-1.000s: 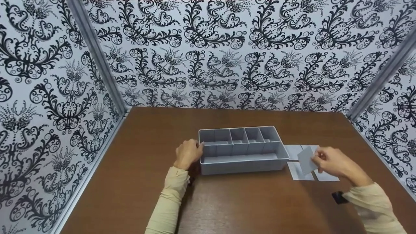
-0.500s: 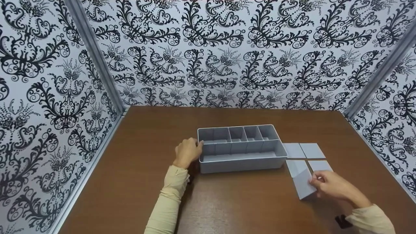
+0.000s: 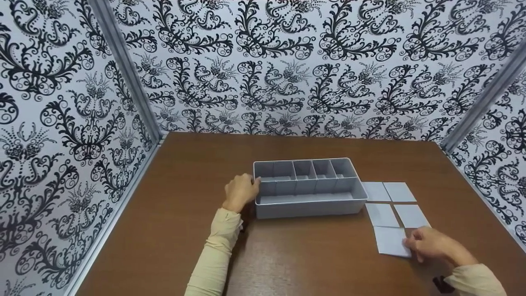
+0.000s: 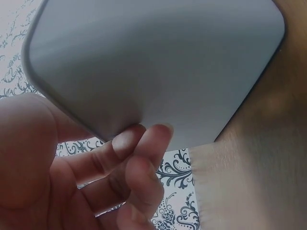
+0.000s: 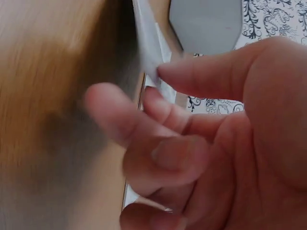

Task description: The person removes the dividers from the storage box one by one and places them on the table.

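Note:
A grey divided organizer box (image 3: 310, 209) stands mid-table, one long compartment in front and several smaller ones behind. My left hand (image 3: 241, 191) grips its left end; in the left wrist view the thumb goes over the rim and the fingertips (image 4: 157, 136) lie against the outer wall. My right hand (image 3: 431, 245) pinches a white square card (image 3: 390, 241) by its right edge, low over the table. In the right wrist view the card (image 5: 147, 43) appears edge-on between thumb and index finger, with the other fingers loosely bent.
Right of the box, several white square cards lie flat in two rows, among them a near-left card (image 3: 382, 215) and a far-right card (image 3: 399, 192). A small black object (image 3: 444, 284) shows by the right sleeve. Patterned walls (image 3: 287, 82) enclose the brown table (image 3: 197, 164).
My right hand has carried the pinched card from above the laid cards toward me, down beside the near row, and it now lies flatter. The left hand keeps its grip on the box.

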The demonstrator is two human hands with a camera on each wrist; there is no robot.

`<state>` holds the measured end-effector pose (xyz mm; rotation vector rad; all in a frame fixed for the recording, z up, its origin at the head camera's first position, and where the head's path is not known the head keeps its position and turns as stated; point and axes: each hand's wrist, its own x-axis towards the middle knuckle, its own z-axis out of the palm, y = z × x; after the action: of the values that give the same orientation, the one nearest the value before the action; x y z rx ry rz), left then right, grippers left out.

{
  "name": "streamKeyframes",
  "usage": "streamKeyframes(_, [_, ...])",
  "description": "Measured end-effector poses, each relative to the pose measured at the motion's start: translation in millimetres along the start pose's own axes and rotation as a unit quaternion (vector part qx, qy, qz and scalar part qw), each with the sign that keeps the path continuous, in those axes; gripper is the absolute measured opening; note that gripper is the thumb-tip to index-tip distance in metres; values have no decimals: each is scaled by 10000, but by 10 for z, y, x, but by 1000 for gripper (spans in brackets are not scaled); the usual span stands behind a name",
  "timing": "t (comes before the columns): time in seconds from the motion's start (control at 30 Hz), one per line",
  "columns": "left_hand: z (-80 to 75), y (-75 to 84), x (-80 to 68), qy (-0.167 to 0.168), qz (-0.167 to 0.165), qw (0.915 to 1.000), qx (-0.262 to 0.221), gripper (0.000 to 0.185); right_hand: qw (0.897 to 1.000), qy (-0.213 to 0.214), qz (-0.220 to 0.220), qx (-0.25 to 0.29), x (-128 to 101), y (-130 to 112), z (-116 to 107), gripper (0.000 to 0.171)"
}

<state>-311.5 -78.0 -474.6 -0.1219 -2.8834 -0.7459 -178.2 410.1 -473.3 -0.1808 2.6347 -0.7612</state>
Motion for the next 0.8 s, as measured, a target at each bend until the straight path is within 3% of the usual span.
streamKeyframes(0.13, [17,-8,-3,39,-18,10000,19,38,9990,66,166,-419,57,-143,-106,28])
streamKeyframes(0.3, [15,-3,-17,-23,-28,10000,-15,39,9905,635,-515,-1109,234,-556,-253,26])
streamKeyframes(0.57, [-14,-2,-6,-67,-136,9999,48,40,9816,701,-1244,-1266,633,-1470,-389,31])
streamKeyframes(0.8, [4,16,3,-148,-126,9998,56,40,9769,735,-1567,-1255,966,-1937,-428,34])
